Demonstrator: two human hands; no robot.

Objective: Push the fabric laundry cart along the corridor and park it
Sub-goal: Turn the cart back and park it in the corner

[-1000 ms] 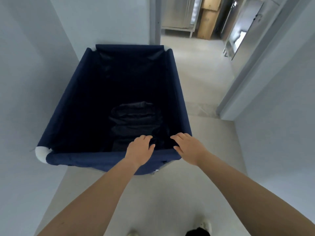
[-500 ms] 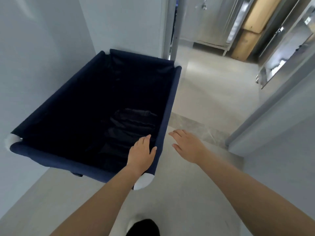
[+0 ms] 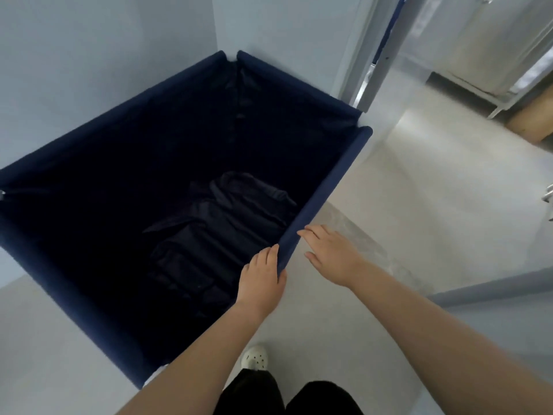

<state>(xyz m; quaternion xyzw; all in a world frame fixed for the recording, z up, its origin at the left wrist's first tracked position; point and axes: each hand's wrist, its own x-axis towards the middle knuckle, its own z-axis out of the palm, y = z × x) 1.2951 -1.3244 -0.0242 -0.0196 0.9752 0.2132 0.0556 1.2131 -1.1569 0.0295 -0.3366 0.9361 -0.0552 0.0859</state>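
Bare forearms, black trousers [image 3: 254, 393], one white perforated clog [image 3: 254, 357]

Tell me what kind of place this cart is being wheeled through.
Probably a service corridor in a commercial building, perhaps a laundry or kitchen back area. A navy fabric laundry cart sits in a corner of bare pale walls, and a metal-framed doorway opens onto a stainless steel cabinet.

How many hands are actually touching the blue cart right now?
2. The left hand grips the padded right rim of the cart; the right hand lies open, fingertips just touching the same rim's outer side.
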